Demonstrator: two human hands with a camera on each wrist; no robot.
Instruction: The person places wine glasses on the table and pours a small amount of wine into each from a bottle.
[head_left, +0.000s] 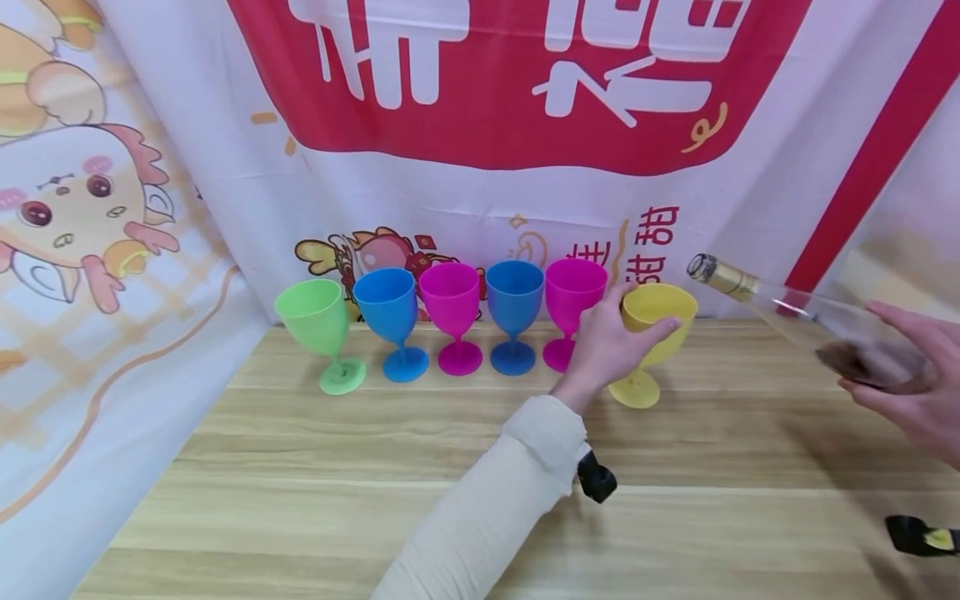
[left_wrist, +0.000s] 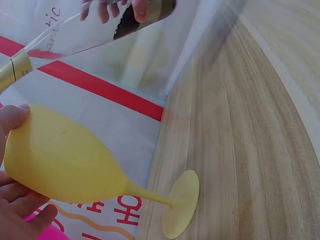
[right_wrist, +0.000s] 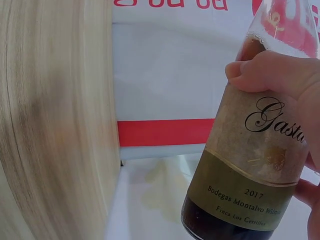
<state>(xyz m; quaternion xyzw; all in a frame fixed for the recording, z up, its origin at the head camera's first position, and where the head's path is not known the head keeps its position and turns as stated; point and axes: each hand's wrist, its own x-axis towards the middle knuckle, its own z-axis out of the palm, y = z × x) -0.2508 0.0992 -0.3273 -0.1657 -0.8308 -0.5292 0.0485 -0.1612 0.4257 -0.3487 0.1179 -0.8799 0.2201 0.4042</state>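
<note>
My left hand holds the bowl of a yellow plastic goblet at the right end of a row, thumb on the near side and fingers on the far side. The left wrist view shows the goblet's bowl, stem and round foot; the foot appears to be on the table. My right hand grips a clear glass wine bottle around its body. The bottle is tilted, its open mouth up and left, just right of the goblet's rim and apart from it. Dark liquid lies low in the bottle, below its label.
Left of the yellow goblet stand a magenta goblet, partly behind my left hand, a blue one, another magenta, another blue and a green one. A printed cloth hangs behind the wooden table.
</note>
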